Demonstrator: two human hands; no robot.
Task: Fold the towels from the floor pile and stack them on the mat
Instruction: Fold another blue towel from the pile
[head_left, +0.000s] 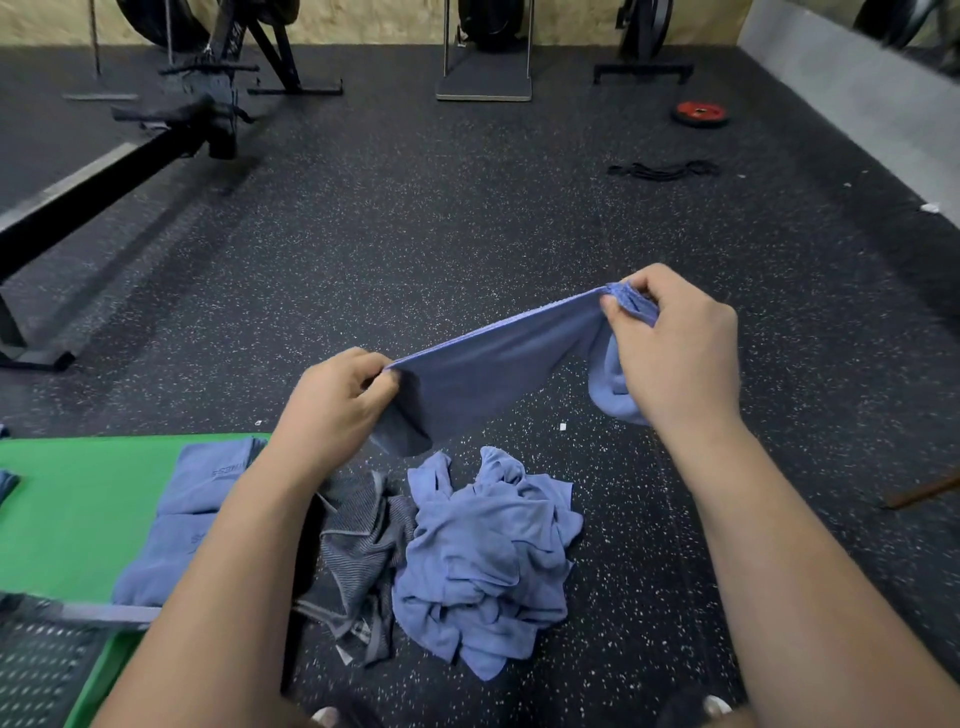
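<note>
My left grip and right grip each pinch an end of the towel, stretched in air above the pile; its long axis runs between them, and the mat lies nearer my left.

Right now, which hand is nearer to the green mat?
Left. The left hand grips the towel just past the right edge of the mat; the right hand pinches the towel's other end, farther right.
</note>
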